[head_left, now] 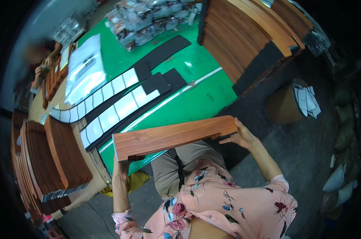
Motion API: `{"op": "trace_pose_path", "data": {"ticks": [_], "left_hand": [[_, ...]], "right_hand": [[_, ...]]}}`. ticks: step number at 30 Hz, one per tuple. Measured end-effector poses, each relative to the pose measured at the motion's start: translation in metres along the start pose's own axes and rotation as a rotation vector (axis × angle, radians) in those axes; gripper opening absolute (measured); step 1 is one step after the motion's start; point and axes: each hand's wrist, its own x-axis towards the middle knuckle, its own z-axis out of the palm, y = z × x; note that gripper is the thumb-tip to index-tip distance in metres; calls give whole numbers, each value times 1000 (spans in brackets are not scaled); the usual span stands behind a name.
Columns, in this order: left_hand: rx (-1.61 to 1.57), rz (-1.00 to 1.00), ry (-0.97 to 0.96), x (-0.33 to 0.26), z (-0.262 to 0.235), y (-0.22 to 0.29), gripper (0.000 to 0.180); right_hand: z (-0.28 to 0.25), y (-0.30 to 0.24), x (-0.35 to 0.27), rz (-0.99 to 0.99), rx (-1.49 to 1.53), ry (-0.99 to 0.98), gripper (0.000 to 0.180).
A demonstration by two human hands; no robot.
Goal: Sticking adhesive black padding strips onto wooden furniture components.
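Observation:
A long reddish-brown wooden board (174,137) is held level above my lap, at the near edge of the green table. My left hand (120,166) grips its left end from below, with the fingers mostly hidden behind the wood. At the other end my right hand (244,135) is closed round the narrower tip, thumb on top and fingers underneath. Small dark cut-outs show along the board's lower edge. Beyond it, black strips (164,53) lie on the table, along with pieces carrying white rectangular backing (124,109).
The green tabletop (200,95) carries a pile of plastic-wrapped packets (148,22) and a clear plastic bag (85,69). Brown boards are stacked at left (49,159) and far right (236,36). A bin (286,103) with white scraps stands right. Another person's hand (49,61) works far left.

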Motion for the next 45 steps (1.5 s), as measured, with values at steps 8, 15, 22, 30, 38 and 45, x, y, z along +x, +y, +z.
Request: {"op": "trace_pose_path", "data": {"ticks": [8,15,22,30,38,45], "left_hand": [[-70,-16,-102,7,-19,-11,53],[-139,-4,-98,-13,-10,-9,48],[-240,-10,-66,-16,-11,-26,44],[-321,-86,15,-36,1,-61,49],[-331,-4,-178,-38,87,-72,59],[-420,57,-209,-33,146,-91,67]], "right_hand": [[4,-11,0,-8,-45,4,72],[2,-24,17,-42,-80,30,76],[2,-50,31,5,-155,-48,93],[11,-110,101,-8,-353,-24,83],[16,-172,194,12,-602,-90,111],[20,-205,254,30,-738,-32,109]]}}
